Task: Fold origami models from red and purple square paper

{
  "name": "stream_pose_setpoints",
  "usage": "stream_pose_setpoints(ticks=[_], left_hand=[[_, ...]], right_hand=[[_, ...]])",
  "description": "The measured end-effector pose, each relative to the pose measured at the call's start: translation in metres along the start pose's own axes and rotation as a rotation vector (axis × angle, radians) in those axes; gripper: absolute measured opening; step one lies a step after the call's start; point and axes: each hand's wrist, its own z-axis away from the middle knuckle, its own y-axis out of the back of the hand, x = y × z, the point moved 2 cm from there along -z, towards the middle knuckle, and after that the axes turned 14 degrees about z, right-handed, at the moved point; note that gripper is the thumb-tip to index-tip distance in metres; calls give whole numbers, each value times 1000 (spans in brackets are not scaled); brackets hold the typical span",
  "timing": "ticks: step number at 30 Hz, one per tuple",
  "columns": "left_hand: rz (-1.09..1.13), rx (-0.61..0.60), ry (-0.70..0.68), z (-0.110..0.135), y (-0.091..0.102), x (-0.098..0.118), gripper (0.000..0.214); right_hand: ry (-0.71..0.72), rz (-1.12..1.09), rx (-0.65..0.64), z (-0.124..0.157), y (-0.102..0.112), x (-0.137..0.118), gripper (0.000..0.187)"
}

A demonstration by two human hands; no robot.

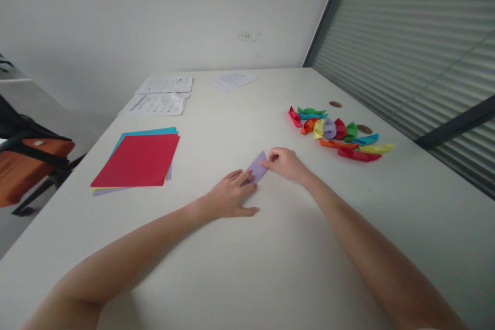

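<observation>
A small folded piece of purple paper [260, 168] lies on the white table between my hands. My left hand [233, 195] rests on its near left end, fingers spread and the thumb stretched out on the table. At the paper's right edge, my right hand [285, 163] pinches it between thumb and index finger. The paper's left end is partly hidden under my left fingers.
A stack of coloured sheets, red on top [137, 161], lies at left. Several folded paper pieces [334, 131] sit at right near two round brown discs [335, 104]. Printed sheets [160, 103] lie at the back. An orange chair [34, 165] stands beyond the left edge.
</observation>
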Motion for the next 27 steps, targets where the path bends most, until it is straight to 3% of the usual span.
stream_pose_setpoints(ticks=[4, 7, 9, 18, 27], left_hand=[[-15, -12, 13, -1, 2, 2, 55], [-4, -18, 19, -3, 3, 3, 55], [2, -19, 26, -4, 4, 3, 54], [-99, -66, 5, -4, 3, 10, 49], [-108, -32, -6, -1, 3, 12, 49]], right_hand=[[212, -35, -142, 9, 1, -22, 33], [241, -244, -312, 15, -4, -30, 39], [252, -368, -355, 17, -8, -34, 43], [229, -454, -373, 16, -24, -39, 45], [237, -449, -386, 14, -21, -30, 45]])
